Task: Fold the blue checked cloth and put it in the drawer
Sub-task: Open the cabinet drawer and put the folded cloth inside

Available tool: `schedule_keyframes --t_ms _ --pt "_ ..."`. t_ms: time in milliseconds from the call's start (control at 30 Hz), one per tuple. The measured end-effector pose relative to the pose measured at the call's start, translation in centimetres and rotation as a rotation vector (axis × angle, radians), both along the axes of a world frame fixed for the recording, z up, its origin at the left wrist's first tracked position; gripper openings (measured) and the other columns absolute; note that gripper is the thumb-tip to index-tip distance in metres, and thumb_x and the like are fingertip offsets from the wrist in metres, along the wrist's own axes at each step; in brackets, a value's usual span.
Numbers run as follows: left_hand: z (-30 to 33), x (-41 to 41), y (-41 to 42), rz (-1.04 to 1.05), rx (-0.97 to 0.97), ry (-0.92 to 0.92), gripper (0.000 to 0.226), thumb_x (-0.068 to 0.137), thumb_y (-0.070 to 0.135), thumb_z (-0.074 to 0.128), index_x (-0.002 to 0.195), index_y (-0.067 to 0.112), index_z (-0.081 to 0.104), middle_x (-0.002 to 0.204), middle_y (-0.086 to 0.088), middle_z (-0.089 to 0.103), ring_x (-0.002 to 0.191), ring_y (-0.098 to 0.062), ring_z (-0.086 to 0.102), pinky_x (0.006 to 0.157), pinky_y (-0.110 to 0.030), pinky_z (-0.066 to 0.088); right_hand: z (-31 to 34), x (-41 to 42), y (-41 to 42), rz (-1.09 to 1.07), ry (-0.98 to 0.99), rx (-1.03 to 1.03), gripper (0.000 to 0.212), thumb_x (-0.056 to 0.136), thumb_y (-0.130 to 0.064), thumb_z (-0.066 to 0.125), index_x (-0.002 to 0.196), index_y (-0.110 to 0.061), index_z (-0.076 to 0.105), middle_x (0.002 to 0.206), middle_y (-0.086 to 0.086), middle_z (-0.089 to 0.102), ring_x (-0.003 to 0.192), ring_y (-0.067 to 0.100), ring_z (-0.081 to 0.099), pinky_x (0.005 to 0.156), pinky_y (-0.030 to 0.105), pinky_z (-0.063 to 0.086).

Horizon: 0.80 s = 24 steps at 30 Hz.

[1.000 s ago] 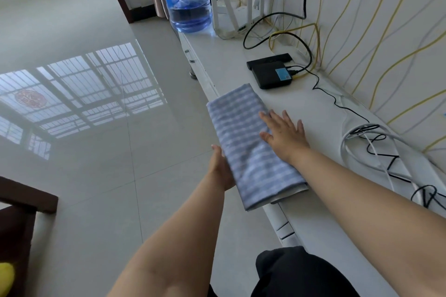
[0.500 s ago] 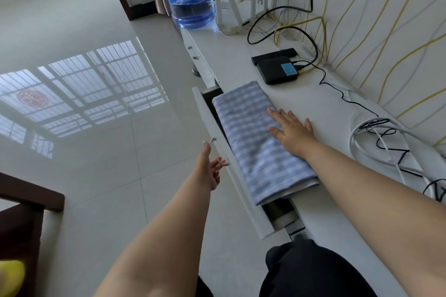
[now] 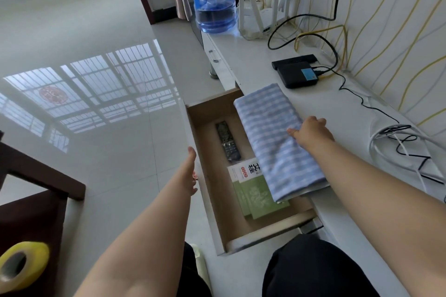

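Note:
The folded blue checked cloth [image 3: 270, 132] lies lengthwise along the front edge of the white cabinet top [image 3: 337, 113], its left part overhanging the open drawer [image 3: 212, 152]. My right hand [image 3: 311, 132] holds the cloth at its right edge, thumb on top and fingers curled. My left hand [image 3: 190, 173] is at the drawer's white front panel [image 3: 207, 212], fingers curled at the handle. The drawer is pulled far out.
Inside the drawer lie a black remote [image 3: 226, 141] and green boxes [image 3: 258, 198]. On the cabinet top are a black box [image 3: 296, 76], a white router [image 3: 263, 14], a blue water bottle [image 3: 213, 0] and coiled cables [image 3: 398, 142]. A yellow tape roll [image 3: 21, 265] sits on dark furniture at the left.
My left hand has pulled the drawer from closed to wide open. My right hand went from lying flat on the cloth to holding its right edge.

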<state>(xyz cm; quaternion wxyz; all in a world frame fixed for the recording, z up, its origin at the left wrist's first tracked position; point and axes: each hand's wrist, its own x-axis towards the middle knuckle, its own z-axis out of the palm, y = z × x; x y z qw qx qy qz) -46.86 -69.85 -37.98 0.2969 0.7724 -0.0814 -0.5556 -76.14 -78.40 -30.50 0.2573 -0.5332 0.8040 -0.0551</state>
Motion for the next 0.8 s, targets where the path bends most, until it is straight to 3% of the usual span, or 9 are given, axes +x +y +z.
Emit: schedule_keyframes --t_ms 67,100,167,300,433,533,633,733,800 --pt "-0.3 0.1 0.3 -0.011 0.032 0.031 0.126 0.047 0.097 0.043 0.143 0.015 0.037 0.12 -0.008 0.056 0.108 -0.023 0.056 0.098 -0.04 0.046 0.3 -0.2 -0.5 -0.013 -0.05 0.043 0.076 0.087 -0.045 0.062 0.137 0.003 0.031 0.139 0.022 0.043 0.122 0.04 0.048 0.093 0.043 0.043" --pt "-0.3 0.0 0.4 -0.016 0.052 0.051 0.13 0.046 0.097 0.045 0.146 0.014 0.032 0.136 -0.01 0.049 0.12 -0.027 0.052 0.101 -0.043 0.045 0.3 -0.3 -0.8 -0.004 -0.076 0.059 0.077 0.086 -0.045 0.064 0.136 0.005 0.033 0.137 0.022 0.047 0.121 0.04 0.049 0.094 0.042 0.043" --pt "-0.1 -0.3 0.6 -0.045 0.061 0.076 0.121 0.06 0.091 0.044 0.151 0.014 0.021 0.152 -0.013 0.032 0.134 -0.033 0.04 0.106 -0.045 0.04 0.4 -0.6 -1.2 0.007 -0.145 0.079 0.075 0.083 -0.044 0.068 0.132 0.006 0.042 0.133 0.022 0.052 0.118 0.039 0.052 0.095 0.041 0.043" --pt "-0.7 -0.8 0.3 -0.037 0.062 0.152 0.1 0.081 0.078 0.037 0.15 0.009 0.019 0.153 -0.019 0.028 0.136 -0.037 0.038 0.112 -0.046 0.031 0.7 -0.9 -1.6 -0.098 -0.351 0.083 0.072 0.076 -0.036 0.078 0.127 0.005 0.049 0.129 0.02 0.055 0.114 0.037 0.056 0.094 0.04 0.045" --pt "-2.3 -0.7 0.0 0.015 0.034 0.186 0.099 0.076 0.082 0.041 0.147 0.014 0.031 0.146 -0.017 0.042 0.125 -0.037 0.05 0.105 -0.049 0.041 1.0 0.2 -0.9 -0.004 -0.374 -0.04 0.05 0.08 -0.031 0.072 0.118 -0.003 0.057 0.118 0.016 0.063 0.1 0.033 0.061 0.089 0.041 0.05" --pt "-4.4 -0.3 -0.4 0.056 0.019 0.203 0.092 0.078 0.078 0.042 0.147 0.018 0.031 0.15 -0.013 0.038 0.133 -0.033 0.044 0.108 -0.051 0.038 2.0 2.6 0.3 0.246 -0.098 -0.165 0.036 0.088 -0.028 0.06 0.114 -0.006 0.05 0.112 0.017 0.061 0.097 0.035 0.059 0.074 0.035 0.043" --pt "-2.8 -1.0 0.4 0.077 -0.007 0.238 0.086 0.081 0.074 0.045 0.144 0.017 0.036 0.144 -0.014 0.046 0.127 -0.031 0.051 0.107 -0.048 0.04 2.1 5.9 1.7 0.449 0.259 -0.233 0.024 0.094 -0.013 0.044 0.117 -0.003 0.042 0.113 0.02 0.062 0.102 0.04 0.06 0.073 0.037 0.042" --pt "-2.7 -0.9 1.0 0.086 -0.028 0.266 0.09 0.073 0.078 0.052 0.137 0.015 0.044 0.133 -0.016 0.056 0.114 -0.033 0.061 0.098 -0.047 0.047 0.6 9.2 2.1 0.495 0.396 -0.174 0.028 0.097 -0.003 0.034 0.124 -0.001 0.038 0.116 0.021 0.063 0.105 0.038 0.062 0.078 0.039 0.048" --pt "-2.9 -0.8 1.1 0.078 -0.003 0.272 0.102 0.068 0.082 0.05 0.144 0.016 0.035 0.138 -0.018 0.05 0.114 -0.037 0.06 0.098 -0.051 0.047 -0.5 10.5 1.8 0.506 0.443 -0.169 0.029 0.099 -0.003 0.034 0.127 0.002 0.036 0.117 0.024 0.061 0.103 0.035 0.063 0.076 0.039 0.049"
